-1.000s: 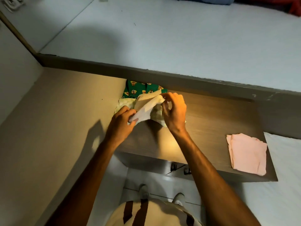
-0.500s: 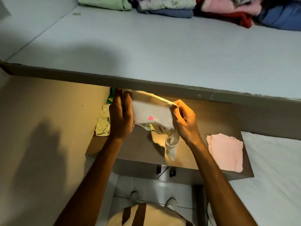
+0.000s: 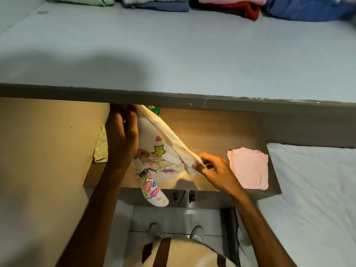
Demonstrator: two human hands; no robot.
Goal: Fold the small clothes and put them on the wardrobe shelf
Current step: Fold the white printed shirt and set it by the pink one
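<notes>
The left hand [image 3: 121,137] and the right hand [image 3: 213,170] each pinch an edge of the white picture shirt [image 3: 159,157], stretched over the tabletop [image 3: 212,128] (ready to fold flat).

Left hand [image 3: 121,139] blocks the near edge of the white printed garment [image 3: 158,157], so its grip there can't be read. The wardrobe shelf [image 3: 173,101] lip swallows the fingertips and most of the green patterned cloth [image 3: 154,109]. The pale yellow-green piece [image 3: 101,149] is half behind the wrist. Up top, the folded stack [image 3: 221,5] is cut by the frame edge. The print's figure is too smeared to name
</notes>
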